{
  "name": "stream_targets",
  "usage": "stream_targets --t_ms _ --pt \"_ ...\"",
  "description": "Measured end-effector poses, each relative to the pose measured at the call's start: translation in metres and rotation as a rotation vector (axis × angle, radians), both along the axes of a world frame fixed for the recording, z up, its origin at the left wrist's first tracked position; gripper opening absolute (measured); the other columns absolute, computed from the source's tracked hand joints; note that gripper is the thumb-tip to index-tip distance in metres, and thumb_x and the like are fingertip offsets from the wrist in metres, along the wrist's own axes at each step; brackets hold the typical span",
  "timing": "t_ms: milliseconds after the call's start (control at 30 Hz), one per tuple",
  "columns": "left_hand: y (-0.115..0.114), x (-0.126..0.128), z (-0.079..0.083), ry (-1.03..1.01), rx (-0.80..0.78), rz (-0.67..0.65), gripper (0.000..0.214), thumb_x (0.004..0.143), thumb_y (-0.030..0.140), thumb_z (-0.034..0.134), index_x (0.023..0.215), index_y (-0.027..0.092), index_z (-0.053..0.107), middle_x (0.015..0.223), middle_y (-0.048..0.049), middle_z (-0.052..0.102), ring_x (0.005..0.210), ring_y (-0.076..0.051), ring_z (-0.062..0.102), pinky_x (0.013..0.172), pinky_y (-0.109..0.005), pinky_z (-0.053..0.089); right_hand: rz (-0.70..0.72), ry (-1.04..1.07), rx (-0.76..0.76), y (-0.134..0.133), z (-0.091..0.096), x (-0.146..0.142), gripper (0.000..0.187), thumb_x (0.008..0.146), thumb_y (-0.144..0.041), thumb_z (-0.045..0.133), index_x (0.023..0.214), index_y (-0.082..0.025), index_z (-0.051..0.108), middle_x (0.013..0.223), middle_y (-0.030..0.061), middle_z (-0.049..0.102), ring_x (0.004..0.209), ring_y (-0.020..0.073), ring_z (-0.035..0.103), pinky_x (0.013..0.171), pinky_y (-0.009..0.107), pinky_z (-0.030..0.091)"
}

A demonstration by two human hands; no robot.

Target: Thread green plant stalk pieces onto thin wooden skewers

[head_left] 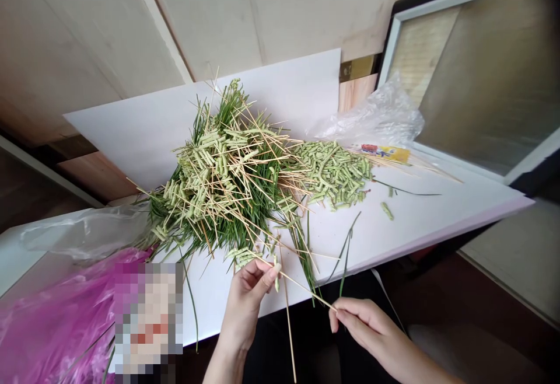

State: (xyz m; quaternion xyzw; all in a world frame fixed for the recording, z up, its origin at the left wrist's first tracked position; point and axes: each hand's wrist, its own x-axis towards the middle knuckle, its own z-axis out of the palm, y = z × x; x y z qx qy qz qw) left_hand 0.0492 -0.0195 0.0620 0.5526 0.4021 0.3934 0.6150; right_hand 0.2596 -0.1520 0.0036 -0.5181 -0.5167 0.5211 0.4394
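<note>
Near the table's front edge, my left hand (pixel 250 293) is closed, pinching a short green bean piece (pixel 277 279) at a thin wooden skewer (pixel 308 290). The skewer slants down to the right, and its other end is pinched between the thumb and fingers of my right hand (pixel 367 321). Several more bean pieces (pixel 241 257) lie just beyond my left fingers; I cannot tell whether they are on this same skewer. Another skewer (pixel 290 337) sticks out over the table edge between my hands. Behind them rises a heap of skewers threaded with bean pieces (pixel 223 153) on long green leaves (pixel 238 226).
A pile of loose cut bean pieces (pixel 335 174) lies right of the heap. Clear plastic (pixel 371 115) and bare skewers (pixel 431 167) are behind it. At the left are a purple plastic bag (pixel 65 308) and clear plastic (pixel 96 229). A white board (pixel 144 133) leans against the wall.
</note>
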Motion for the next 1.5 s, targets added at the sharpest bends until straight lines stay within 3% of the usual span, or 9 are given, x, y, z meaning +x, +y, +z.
stream_targets --t_ms 167,233,400,567,700,800,967,1233,1500 --pt "-0.008 0.013 -0.008 -0.019 -0.081 -0.039 0.04 0.074 0.048 0.088 0.068 0.015 0.065 0.064 0.0018 0.057 0.062 -0.01 0.043 0.064 -0.022 0.038 -0.135 -0.324 0.378 -0.001 0.0 0.001 0.036 0.112 -0.034 0.037 0.091 -0.021 0.062 0.077 0.0 0.065 0.066 0.0148 0.06 0.065 0.025 0.042" --pt "-0.013 0.018 -0.009 -0.02 -0.104 -0.07 0.039 0.074 0.046 0.089 0.069 0.015 0.065 0.065 0.002 0.056 0.062 -0.01 0.043 0.062 -0.022 0.037 -0.142 -0.366 0.438 -0.001 0.002 0.003 0.031 0.111 -0.028 0.037 0.093 -0.022 0.061 0.083 0.0006 0.07 0.072 0.0152 0.066 0.069 0.024 0.045" --pt "-0.024 0.027 -0.007 -0.025 -0.099 -0.079 0.037 0.075 0.045 0.088 0.071 0.015 0.066 0.067 0.0019 0.057 0.064 -0.01 0.045 0.063 -0.022 0.038 -0.116 -0.366 0.323 -0.003 0.009 0.005 0.035 0.111 -0.032 0.037 0.087 -0.023 0.061 0.069 -0.0032 0.059 0.059 0.0135 0.053 0.058 0.025 0.037" --pt "-0.034 0.035 -0.007 -0.037 -0.143 -0.249 0.034 0.078 0.042 0.086 0.074 0.016 0.065 0.069 0.0019 0.058 0.067 -0.011 0.048 0.066 -0.023 0.04 -0.075 -0.268 0.19 -0.004 0.012 0.001 0.041 0.111 -0.042 0.037 0.082 -0.023 0.06 0.068 -0.0041 0.052 0.06 0.0132 0.046 0.061 0.026 0.033" --pt "-0.021 0.022 -0.005 0.081 -0.033 -0.327 0.029 0.084 0.046 0.08 0.088 0.018 0.071 0.081 -0.0011 0.066 0.076 -0.015 0.055 0.073 -0.026 0.044 -0.061 -0.194 0.156 -0.005 0.009 -0.001 0.046 0.11 -0.049 0.037 0.081 -0.022 0.061 0.067 -0.0043 0.05 0.058 0.013 0.04 0.059 0.026 0.03" --pt "0.0 -0.004 -0.003 0.403 0.256 -0.223 0.028 0.092 0.047 0.069 0.101 0.021 0.075 0.098 -0.0052 0.073 0.081 -0.019 0.059 0.074 -0.03 0.045 -0.062 -0.176 0.126 -0.005 0.002 -0.001 0.047 0.109 -0.052 0.038 0.081 -0.022 0.061 0.067 -0.0042 0.048 0.058 0.0132 0.038 0.059 0.027 0.029" --pt "0.03 -0.038 -0.013 0.86 0.646 0.029 0.017 0.095 0.027 0.064 0.108 0.025 0.074 0.114 -0.0075 0.071 0.097 -0.027 0.064 0.089 -0.042 0.05 -0.054 -0.168 0.094 -0.005 -0.009 -0.003 0.048 0.109 -0.053 0.038 0.08 -0.022 0.06 0.065 -0.0046 0.042 0.057 0.0135 0.034 0.058 0.028 0.027" --pt "0.041 -0.052 -0.023 0.948 0.757 -0.039 0.018 0.1 0.021 0.054 0.106 0.024 0.071 0.116 -0.01 0.067 0.109 -0.029 0.066 0.094 -0.045 0.055 0.006 -0.225 0.041 -0.004 -0.009 -0.006 0.049 0.107 -0.056 0.037 0.08 -0.022 0.06 0.068 -0.0032 0.047 0.061 0.0147 0.039 0.061 0.028 0.028" --pt "0.044 -0.059 -0.025 0.882 0.73 0.021 0.011 0.093 0.017 0.061 0.097 0.022 0.07 0.112 -0.01 0.068 0.104 -0.03 0.062 0.092 -0.048 0.052 0.002 -0.214 0.055 -0.004 -0.031 -0.01 0.061 0.106 -0.069 0.034 0.079 -0.021 0.06 0.063 -0.0046 0.038 0.056 0.0136 0.033 0.058 0.027 0.028"
